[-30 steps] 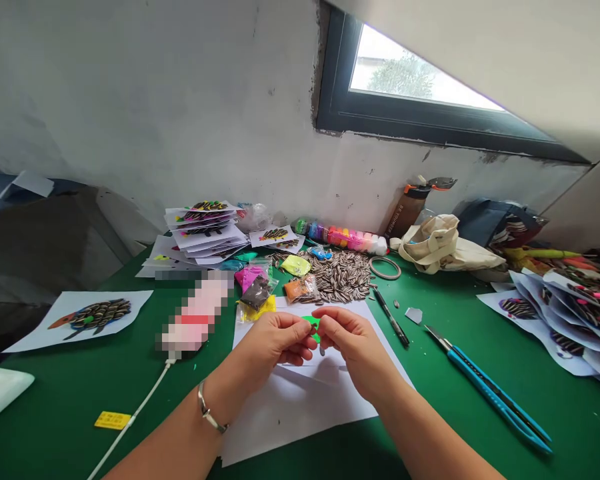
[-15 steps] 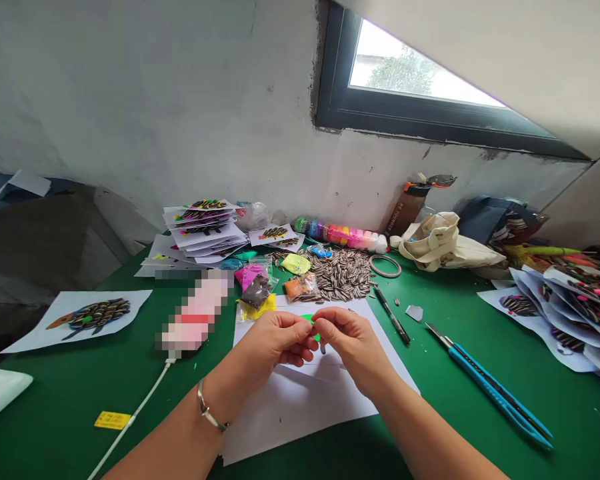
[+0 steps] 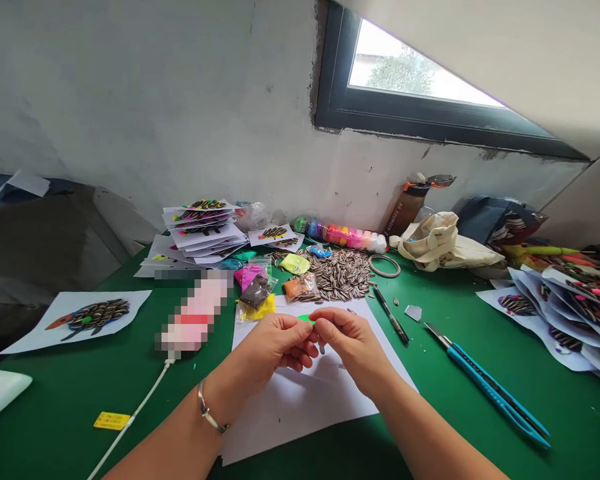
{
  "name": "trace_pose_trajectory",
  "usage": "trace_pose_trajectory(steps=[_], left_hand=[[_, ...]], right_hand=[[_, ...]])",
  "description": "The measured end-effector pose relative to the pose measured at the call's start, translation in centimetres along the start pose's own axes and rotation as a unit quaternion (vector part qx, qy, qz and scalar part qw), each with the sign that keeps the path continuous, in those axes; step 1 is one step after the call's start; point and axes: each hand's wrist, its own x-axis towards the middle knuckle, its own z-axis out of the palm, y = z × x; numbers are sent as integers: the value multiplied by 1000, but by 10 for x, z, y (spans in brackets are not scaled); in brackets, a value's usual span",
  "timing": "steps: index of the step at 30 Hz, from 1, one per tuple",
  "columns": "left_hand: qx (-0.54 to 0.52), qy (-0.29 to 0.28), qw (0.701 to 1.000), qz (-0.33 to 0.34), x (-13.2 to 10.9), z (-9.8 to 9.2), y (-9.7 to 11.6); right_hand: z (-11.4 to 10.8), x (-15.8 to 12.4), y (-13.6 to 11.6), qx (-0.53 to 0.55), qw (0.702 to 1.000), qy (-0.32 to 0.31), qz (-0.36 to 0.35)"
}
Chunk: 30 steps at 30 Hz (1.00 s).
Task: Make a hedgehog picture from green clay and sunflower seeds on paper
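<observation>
Two hands lead our inventory, both closed in a pinch around one bright green piece of clay [image 3: 305, 319], which sits at lower centre and shows only as a sliver between the fingers. We list the left hand [image 3: 275, 343], wearing a metal bangle [image 3: 208, 415] at the wrist, and the right hand [image 3: 353, 347], their fingertips nearly meeting above a white paper sheet [image 3: 300, 413] on the green work mat [image 3: 65, 400].

Left of the sheet we enter a white cable [image 3: 140, 407], a small yellow label [image 3: 111, 421] and a pixelated pink object [image 3: 195, 313]. Further left, at mid-height, lies a paper sheet with a seed-covered picture [image 3: 87, 319]. Right of the sheet we record a slim black tool [image 3: 391, 325], a small grey scrap [image 3: 413, 313] and a blue-handled utility knife [image 3: 495, 393]. Overlapping seed-decorated sheets [image 3: 565, 313] are fanned at the right edge.

Beyond the hands, we log small bags of pink, dark, orange and yellow material [image 3: 255, 283] beside a heap of striped sunflower seeds [image 3: 337, 275]. Farther back stand a stack of seed-picture cards [image 3: 205, 227], a row of colourful clay tubs [image 3: 340, 235], a thin ring [image 3: 384, 265], a bottle [image 3: 405, 213] and a cream cloth bag [image 3: 443, 243]. Last, we note a white wall [image 3: 155, 113] and, at upper right, a dark-framed window [image 3: 410, 73].
</observation>
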Motion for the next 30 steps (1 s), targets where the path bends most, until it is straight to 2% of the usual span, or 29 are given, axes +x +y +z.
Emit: trace_pose_trajectory(steps=[10,15,24,30], left_hand=[[-14,-19,1000,-5,-1,1,1],[-14,-7,1000,1,-1,1,2],[17,-11,1000,18,0,1,-2],[20,-6,1000,21,0,0,0]], right_hand=[[-1,1,3,-28,999,-8,-14],[-2,0,1,2,1000,-25,-15],[-4,-1,6,-38,998,-8,-40],[-2,-2,4,12,999,-40,-17]])
